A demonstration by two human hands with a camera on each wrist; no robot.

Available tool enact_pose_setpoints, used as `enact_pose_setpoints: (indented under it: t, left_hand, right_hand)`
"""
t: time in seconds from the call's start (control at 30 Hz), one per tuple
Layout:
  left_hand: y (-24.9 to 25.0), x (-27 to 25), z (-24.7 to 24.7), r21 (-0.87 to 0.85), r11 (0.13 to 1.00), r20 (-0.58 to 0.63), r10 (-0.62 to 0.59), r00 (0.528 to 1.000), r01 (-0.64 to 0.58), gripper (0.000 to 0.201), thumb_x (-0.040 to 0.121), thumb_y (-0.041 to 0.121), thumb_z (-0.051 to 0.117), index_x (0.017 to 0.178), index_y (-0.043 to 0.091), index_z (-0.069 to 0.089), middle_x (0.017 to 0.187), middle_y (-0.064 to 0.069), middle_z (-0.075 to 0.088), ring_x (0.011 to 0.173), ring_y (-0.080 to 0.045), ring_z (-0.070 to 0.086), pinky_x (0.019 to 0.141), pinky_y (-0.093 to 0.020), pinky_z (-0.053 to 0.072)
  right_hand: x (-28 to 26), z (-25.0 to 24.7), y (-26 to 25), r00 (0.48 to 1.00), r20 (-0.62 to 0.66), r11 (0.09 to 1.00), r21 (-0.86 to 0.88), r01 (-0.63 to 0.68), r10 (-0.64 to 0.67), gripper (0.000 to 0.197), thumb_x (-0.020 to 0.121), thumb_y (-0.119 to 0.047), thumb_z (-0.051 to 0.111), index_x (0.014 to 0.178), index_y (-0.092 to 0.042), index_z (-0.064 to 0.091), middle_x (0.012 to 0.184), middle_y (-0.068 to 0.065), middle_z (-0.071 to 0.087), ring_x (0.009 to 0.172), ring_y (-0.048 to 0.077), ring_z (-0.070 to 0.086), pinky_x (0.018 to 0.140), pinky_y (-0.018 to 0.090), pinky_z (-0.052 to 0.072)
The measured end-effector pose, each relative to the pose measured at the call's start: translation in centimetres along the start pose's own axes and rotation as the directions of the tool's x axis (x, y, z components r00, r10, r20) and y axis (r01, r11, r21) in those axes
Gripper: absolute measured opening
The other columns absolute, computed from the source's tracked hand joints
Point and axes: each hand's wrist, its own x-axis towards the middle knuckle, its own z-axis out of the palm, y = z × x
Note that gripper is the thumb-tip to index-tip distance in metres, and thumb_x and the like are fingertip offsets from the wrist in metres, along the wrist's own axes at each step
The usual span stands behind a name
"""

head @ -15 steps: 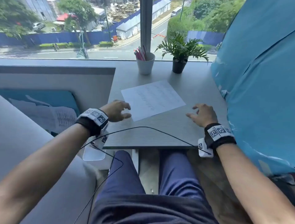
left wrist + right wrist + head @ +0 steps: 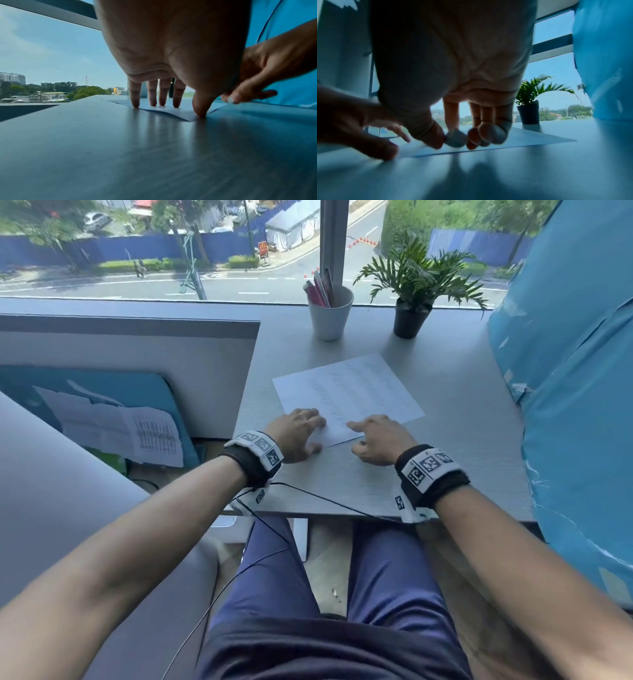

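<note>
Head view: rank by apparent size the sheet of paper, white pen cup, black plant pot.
1. sheet of paper
2. white pen cup
3. black plant pot
Cup and pot stand about equally far; the paper lies nearer.

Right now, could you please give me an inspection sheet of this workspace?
Surface: grey desk, woodgrain finish.
Job's things: sheet of paper lies on the desk, faintly written.
Clutter: white cup of pens and potted plant at the far end.
Hands: left hand presses straight fingertips on the paper's near corner; right hand, curled, seems to pinch its near edge.
Cables: black cable trails from the wrists over the front edge.
Surroundings: window ahead, grey partition left, blue wrapping right.
</note>
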Motion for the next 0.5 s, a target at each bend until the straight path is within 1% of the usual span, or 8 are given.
enact_pose_setpoints:
  t: [0.07,0.13,0.23,0.3,0.37,0.4,0.43,0.5]
  left_hand:
    - [-1.4,-0.2,-0.8,-0.053,0.998,0.045,0.02,0.999,-0.018,0.052,0.093,0.035,0.059,0.141,0.019,0.045,0.151,-0.002,0.039,0.136,-0.024,0.038,0.113,-0.042,0.033]
    - [-3.3,-0.8,-1.9,-0.083,0.997,0.023,0.0,1.0,0.002,0.044,0.095,0.03,0.057,0.137,0.019,0.051,0.147,0.0,0.046,0.132,-0.024,0.044,0.112,-0.042,0.034]
    - [-6.6,-1.8,-4.2,0.027,0.997,-0.121,-0.073,0.99,0.077,0.035,0.096,0.028,0.054,0.129,0.018,0.057,0.139,0.0,0.054,0.121,-0.026,0.054,0.102,-0.045,0.044]
    - [-8.2,-2.1,-6.4,0.166,0.983,-0.248,-0.031,0.968,0.074,0.029,0.094,0.023,0.054,0.119,0.012,0.064,0.125,-0.006,0.063,0.108,-0.03,0.06,0.094,-0.045,0.048]
    - [-9.9,-2.4,-8.4,0.254,0.957,-0.347,-0.045,0.937,0.14,0.025,0.09,0.017,0.053,0.106,0.006,0.068,0.108,-0.015,0.068,0.095,-0.035,0.062,0.086,-0.045,0.049]
    - [-11.2,-2.5,-9.4,0.232,0.946,-0.412,-0.117,0.904,0.228,0.025,0.088,0.016,0.051,0.102,0.004,0.068,0.102,-0.018,0.067,0.091,-0.038,0.062,0.083,-0.044,0.049]
    - [-12.7,-2.8,-10.2,0.148,0.927,-0.47,-0.241,0.849,0.345,0.027,0.086,0.019,0.05,0.099,0.002,0.067,0.1,-0.022,0.067,0.089,-0.04,0.062,0.081,-0.043,0.049]
    - [-15.9,-3.7,-11.4,-0.061,0.817,-0.52,-0.516,0.681,0.573,0.032,0.086,0.025,0.047,0.099,0.003,0.067,0.099,-0.027,0.066,0.09,-0.044,0.063,0.083,-0.045,0.05]
  right_hand:
    - [0.5,0.0,-0.1,0.997,0.078,0.996,-0.086,-0.004,0.011,0.054,0.084,-0.029,0.047,0.138,-0.033,0.05,0.135,0.009,0.055,0.12,0.028,0.053,0.097,0.041,0.047]
    - [0.1,0.0,0.0,0.996,0.085,0.993,-0.119,0.026,-0.016,0.048,0.086,-0.03,0.046,0.133,-0.034,0.056,0.13,0.008,0.058,0.113,0.029,0.058,0.09,0.039,0.049]
    - [-1.1,0.7,0.5,0.995,0.079,0.988,-0.134,0.073,-0.062,0.043,0.089,-0.029,0.045,0.129,-0.035,0.06,0.124,0.008,0.06,0.107,0.028,0.06,0.083,0.037,0.05]
    - [-1.8,1.1,0.7,0.994,0.066,0.988,-0.125,0.093,-0.085,0.044,0.09,-0.029,0.044,0.132,-0.038,0.057,0.122,0.008,0.059,0.108,0.028,0.059,0.084,0.038,0.05]
    - [-2.3,1.5,0.8,0.994,0.066,0.989,-0.114,0.098,-0.091,0.045,0.091,-0.03,0.044,0.134,-0.04,0.054,0.12,0.008,0.058,0.109,0.028,0.058,0.085,0.038,0.049]
    - [-2.6,1.7,0.9,0.994,0.061,0.99,-0.108,0.092,-0.086,0.045,0.091,-0.031,0.044,0.134,-0.04,0.054,0.12,0.008,0.057,0.109,0.027,0.058,0.085,0.038,0.048]
    - [-2.8,1.8,0.9,0.995,0.057,0.991,-0.103,0.085,-0.08,0.045,0.091,-0.032,0.044,0.134,-0.04,0.054,0.12,0.007,0.058,0.108,0.027,0.058,0.084,0.038,0.048]
    - [-3.4,2.3,1.0,0.996,0.052,0.992,-0.1,0.079,-0.074,0.045,0.09,-0.032,0.045,0.133,-0.04,0.055,0.121,0.006,0.058,0.109,0.027,0.058,0.083,0.037,0.046]
